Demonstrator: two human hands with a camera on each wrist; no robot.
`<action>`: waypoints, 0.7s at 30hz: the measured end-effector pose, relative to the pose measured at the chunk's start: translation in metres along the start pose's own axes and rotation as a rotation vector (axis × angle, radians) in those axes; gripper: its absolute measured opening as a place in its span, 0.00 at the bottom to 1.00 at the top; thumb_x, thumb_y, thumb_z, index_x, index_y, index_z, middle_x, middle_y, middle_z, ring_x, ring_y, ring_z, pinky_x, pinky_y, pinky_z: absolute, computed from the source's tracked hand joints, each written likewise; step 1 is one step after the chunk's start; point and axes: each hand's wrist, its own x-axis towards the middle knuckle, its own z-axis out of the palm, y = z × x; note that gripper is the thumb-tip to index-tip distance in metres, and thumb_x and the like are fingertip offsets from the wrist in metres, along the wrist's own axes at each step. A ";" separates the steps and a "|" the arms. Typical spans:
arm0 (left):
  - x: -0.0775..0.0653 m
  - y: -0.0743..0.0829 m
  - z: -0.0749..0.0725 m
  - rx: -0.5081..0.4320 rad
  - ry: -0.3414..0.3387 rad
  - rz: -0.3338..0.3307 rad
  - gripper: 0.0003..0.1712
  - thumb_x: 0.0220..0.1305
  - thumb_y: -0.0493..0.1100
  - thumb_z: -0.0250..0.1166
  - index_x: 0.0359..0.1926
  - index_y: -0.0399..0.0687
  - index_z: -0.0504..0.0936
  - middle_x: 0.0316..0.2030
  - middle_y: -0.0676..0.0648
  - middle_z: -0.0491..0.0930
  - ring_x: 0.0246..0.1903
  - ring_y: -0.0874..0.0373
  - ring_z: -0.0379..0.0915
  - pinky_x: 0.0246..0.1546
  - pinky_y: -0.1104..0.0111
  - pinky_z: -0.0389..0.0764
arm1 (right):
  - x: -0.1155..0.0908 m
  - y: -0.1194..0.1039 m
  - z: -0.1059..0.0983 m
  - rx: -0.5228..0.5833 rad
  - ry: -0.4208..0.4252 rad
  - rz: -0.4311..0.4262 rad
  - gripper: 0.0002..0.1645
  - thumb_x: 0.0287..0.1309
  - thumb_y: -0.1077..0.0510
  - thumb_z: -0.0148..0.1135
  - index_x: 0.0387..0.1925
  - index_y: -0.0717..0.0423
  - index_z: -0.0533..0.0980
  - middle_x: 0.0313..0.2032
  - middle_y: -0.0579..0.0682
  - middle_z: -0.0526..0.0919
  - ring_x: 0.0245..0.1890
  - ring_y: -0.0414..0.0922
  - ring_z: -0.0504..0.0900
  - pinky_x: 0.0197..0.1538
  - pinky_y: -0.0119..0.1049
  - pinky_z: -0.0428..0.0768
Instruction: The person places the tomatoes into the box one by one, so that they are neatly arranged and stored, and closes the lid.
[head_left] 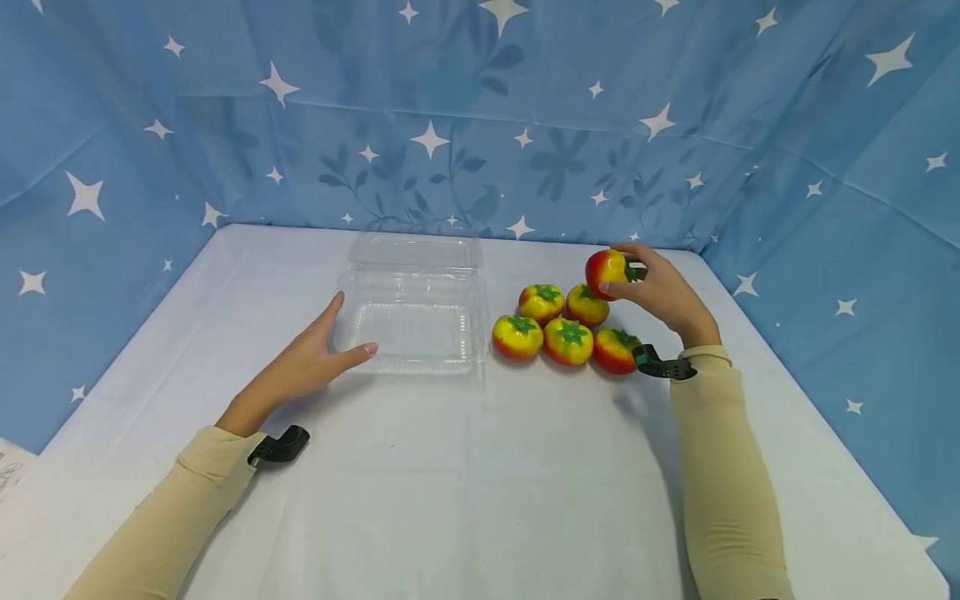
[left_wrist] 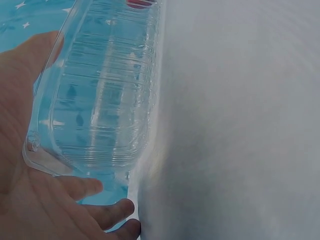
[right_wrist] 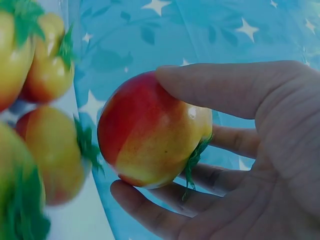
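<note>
My right hand [head_left: 660, 287] grips a red-and-yellow tomato [right_wrist: 150, 132] between thumb and fingers, its green leafy top turned toward the palm. In the head view it is held up at the back right of a group of similar tomatoes. At the left side of a clear plastic clamshell box [head_left: 408, 367], my left hand [head_left: 311, 354] has its thumb and fingers spread at the rim. In the left wrist view, that thumb [left_wrist: 47, 47] overlaps the box's edge and the other fingers [left_wrist: 112, 215] reach below its corner. The box stands with its lid [head_left: 416, 250] folded back.
Several tomatoes [head_left: 567, 342] sit close together on the white table [head_left: 480, 500], just right of the box. A blue curtain [head_left: 480, 100] with white stars hangs behind the table and along its sides.
</note>
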 end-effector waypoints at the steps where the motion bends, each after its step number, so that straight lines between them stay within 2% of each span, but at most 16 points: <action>1: 0.000 0.000 0.000 0.001 0.003 0.004 0.68 0.73 0.68 0.65 0.86 0.46 0.28 0.85 0.38 0.30 0.83 0.36 0.31 0.77 0.34 0.46 | 0.001 -0.003 0.002 0.004 -0.001 -0.006 0.48 0.69 0.45 0.72 0.83 0.49 0.61 0.77 0.59 0.66 0.73 0.65 0.65 0.71 0.72 0.66; 9: 0.001 -0.001 0.001 0.021 0.013 0.012 0.68 0.72 0.68 0.66 0.86 0.45 0.28 0.84 0.38 0.23 0.83 0.36 0.24 0.76 0.31 0.43 | 0.010 -0.018 0.017 0.060 -0.014 -0.071 0.44 0.69 0.48 0.71 0.80 0.50 0.64 0.74 0.57 0.68 0.73 0.65 0.66 0.71 0.68 0.68; 14: 0.001 -0.001 0.001 0.019 0.017 0.011 0.68 0.72 0.68 0.65 0.86 0.46 0.28 0.85 0.39 0.22 0.83 0.36 0.24 0.76 0.30 0.43 | 0.016 -0.030 0.029 0.083 -0.046 -0.117 0.43 0.70 0.50 0.71 0.80 0.52 0.64 0.75 0.57 0.67 0.73 0.66 0.66 0.72 0.66 0.69; 21: -0.001 0.001 0.001 0.032 0.021 0.012 0.68 0.72 0.67 0.65 0.86 0.43 0.29 0.85 0.38 0.24 0.83 0.37 0.24 0.76 0.32 0.42 | 0.024 -0.049 0.051 0.074 -0.078 -0.156 0.43 0.68 0.51 0.73 0.79 0.49 0.65 0.76 0.54 0.67 0.74 0.62 0.66 0.72 0.64 0.70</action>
